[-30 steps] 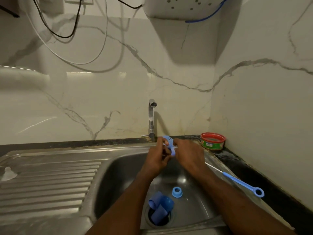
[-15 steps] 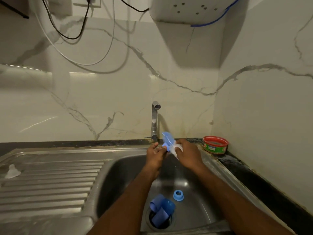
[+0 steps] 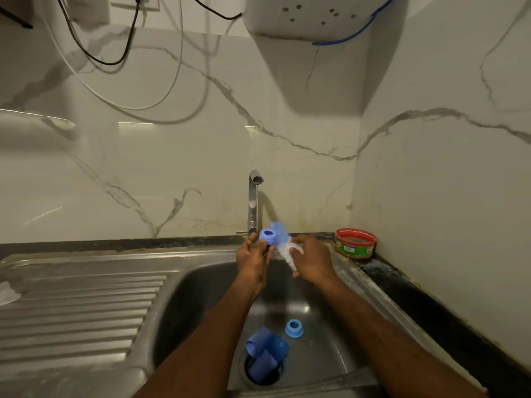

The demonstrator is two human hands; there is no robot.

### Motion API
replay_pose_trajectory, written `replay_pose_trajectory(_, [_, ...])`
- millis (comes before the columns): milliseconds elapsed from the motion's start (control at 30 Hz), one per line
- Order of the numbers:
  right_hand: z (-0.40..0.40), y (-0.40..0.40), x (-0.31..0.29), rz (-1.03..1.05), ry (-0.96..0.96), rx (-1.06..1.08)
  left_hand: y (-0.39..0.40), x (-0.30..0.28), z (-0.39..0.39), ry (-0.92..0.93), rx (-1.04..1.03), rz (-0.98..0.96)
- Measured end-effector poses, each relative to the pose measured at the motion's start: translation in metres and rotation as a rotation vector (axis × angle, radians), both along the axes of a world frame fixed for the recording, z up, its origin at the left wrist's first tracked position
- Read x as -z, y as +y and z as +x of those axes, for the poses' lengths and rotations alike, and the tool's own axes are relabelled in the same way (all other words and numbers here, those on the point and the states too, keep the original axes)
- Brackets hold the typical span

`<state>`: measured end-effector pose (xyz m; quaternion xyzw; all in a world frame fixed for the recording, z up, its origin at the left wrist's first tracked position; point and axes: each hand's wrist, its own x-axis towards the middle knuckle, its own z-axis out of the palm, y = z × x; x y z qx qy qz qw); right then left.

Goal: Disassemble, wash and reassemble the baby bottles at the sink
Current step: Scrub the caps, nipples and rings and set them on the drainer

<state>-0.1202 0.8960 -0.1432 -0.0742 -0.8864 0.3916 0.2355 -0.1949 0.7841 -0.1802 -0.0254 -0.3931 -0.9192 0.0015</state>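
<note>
Over the sink basin (image 3: pixel 201 288), my left hand (image 3: pixel 254 254) pinches a small blue bottle ring (image 3: pixel 267 236) just below the tap (image 3: pixel 253 202), its opening facing me. My right hand (image 3: pixel 311 261) grips a bottle brush (image 3: pixel 283 245) with blue and white bristles; the motion-blurred brush head sits right beside the ring. A second blue ring (image 3: pixel 293 328) lies on the basin floor. Blue bottle caps (image 3: pixel 265 357) are piled over the drain. A clear teat (image 3: pixel 5 294) rests on the drainboard at the far left.
A red and green tub (image 3: pixel 355 243) stands on the dark counter in the right corner. The ribbed steel drainboard (image 3: pixel 74 305) stretches to the left. Cables (image 3: pixel 120 58) and a white wall unit (image 3: pixel 316 15) hang above.
The blue ring has turned in my left hand so its opening faces me. The brush head has shifted to the ring's right side, and its long handle is out of sight.
</note>
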Motion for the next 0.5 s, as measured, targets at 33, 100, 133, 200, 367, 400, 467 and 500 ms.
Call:
replay_pose_trajectory(33, [0.001, -0.005, 0.004, -0.043, -0.013, -0.053, -0.003, 0.003, -0.002, -0.003, -0.038, -0.032])
replay_pose_trajectory(100, [-0.002, -0.01, 0.007, -0.062, 0.008, -0.058, -0.009, 0.013, -0.006, -0.016, -0.124, -0.206])
replay_pose_trajectory(133, [-0.004, -0.011, 0.006, -0.065, 0.022, -0.048, -0.012, 0.018, -0.009, -0.018, -0.138, -0.303])
replay_pose_trajectory(200, [-0.004, -0.01, 0.001, -0.008, 0.015, 0.001, -0.011, 0.022, -0.01, 0.03, -0.043, -0.352])
replay_pose_trajectory(367, [0.0, -0.001, 0.005, 0.411, -0.031, 0.132, 0.003, 0.016, -0.007, 0.086, -0.059, -0.318])
replay_pose_trajectory(400, [0.0, -0.003, 0.006, 0.427, -0.025, 0.124, 0.002, 0.019, -0.01, 0.068, -0.12, -0.351])
replay_pose_trajectory(467, [0.0, -0.008, 0.007, 0.452, -0.008, 0.086, -0.004, 0.025, -0.014, 0.015, -0.214, -0.403])
replay_pose_trajectory(500, [-0.001, -0.011, 0.007, 0.487, -0.009, 0.065, -0.009, 0.026, -0.014, -0.012, -0.233, -0.421])
